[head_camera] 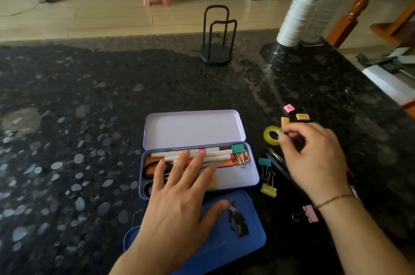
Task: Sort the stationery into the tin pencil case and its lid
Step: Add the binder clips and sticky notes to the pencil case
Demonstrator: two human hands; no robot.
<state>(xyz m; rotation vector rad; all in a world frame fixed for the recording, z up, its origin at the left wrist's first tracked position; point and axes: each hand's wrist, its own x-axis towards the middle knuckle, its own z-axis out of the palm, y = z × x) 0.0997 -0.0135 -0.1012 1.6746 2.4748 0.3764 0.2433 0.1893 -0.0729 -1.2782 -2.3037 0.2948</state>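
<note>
The tin pencil case [253,177] lies open in front of me, its lilac hinged lid [193,128] standing empty behind it. Inside are white markers [215,153], a teal binder clip [238,148] and black scissors [149,169]. My left hand [179,203] rests flat on these contents, fingers spread. A blue lid [247,236] lies nearest to me. To the right, my blurred right hand [314,158] hovers with fingertips curled at a yellow-green tape roll [270,135] and a yellow eraser [284,121]. Black pens [276,160] lie partly hidden under that hand.
Loose on the dark stone table are a pink eraser [289,108], another yellow eraser [302,117], and teal [265,161], yellow [268,190] and pink [310,213] binder clips. A black wire holder [216,36] and stacked paper cups [296,16] stand at the back.
</note>
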